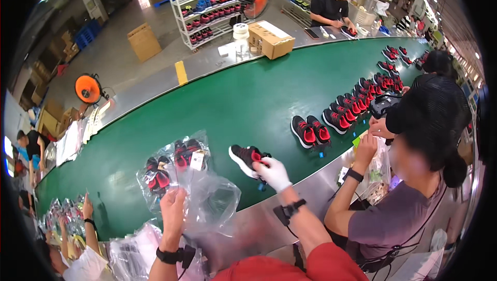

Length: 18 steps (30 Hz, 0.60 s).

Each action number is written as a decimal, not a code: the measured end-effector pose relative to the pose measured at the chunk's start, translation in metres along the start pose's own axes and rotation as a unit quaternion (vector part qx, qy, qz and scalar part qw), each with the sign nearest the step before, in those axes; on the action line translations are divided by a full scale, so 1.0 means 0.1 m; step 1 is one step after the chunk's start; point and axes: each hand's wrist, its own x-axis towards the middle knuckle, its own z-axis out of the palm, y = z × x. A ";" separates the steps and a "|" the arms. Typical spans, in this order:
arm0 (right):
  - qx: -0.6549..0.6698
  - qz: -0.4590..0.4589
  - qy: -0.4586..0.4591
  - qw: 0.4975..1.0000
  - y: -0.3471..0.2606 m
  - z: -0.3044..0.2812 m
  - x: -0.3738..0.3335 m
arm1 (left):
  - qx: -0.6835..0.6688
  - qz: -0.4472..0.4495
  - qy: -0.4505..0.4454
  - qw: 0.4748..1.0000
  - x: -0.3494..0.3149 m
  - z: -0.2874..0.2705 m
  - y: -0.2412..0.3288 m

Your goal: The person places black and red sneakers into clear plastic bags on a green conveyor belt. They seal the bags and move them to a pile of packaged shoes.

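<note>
Head view: my left hand (pixel 173 203) is pinching a clear bag (pixel 215 194) and my gloved right hand (pixel 274 174) is gripping a black-and-red shoe (pixel 242 157) over the green belt (pixel 248 105). Being so limp, the bag could be snagging under the shoe.

Glossy plastic bag (pixel 217 197); smooth belt (pixel 222 110); shiny metal ledge (pixel 258 229).

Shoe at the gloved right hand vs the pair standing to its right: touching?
Apart. The head view shows green work surface between the shoe at the right hand and the pair of shoes.
</note>
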 end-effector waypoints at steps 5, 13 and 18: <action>0.561 -0.019 -0.114 0.820 -0.94 -0.33 -0.87 | -0.084 -0.021 -0.026 0.996 0.03 0.01 0.00; -0.067 -0.154 -0.108 0.980 -1.12 -0.07 -1.47 | -0.038 0.060 -0.018 0.997 -0.22 -0.02 0.04; -0.291 -0.259 -0.069 0.918 -1.30 -0.09 -1.60 | -0.032 0.166 -0.069 0.983 -0.44 0.14 0.07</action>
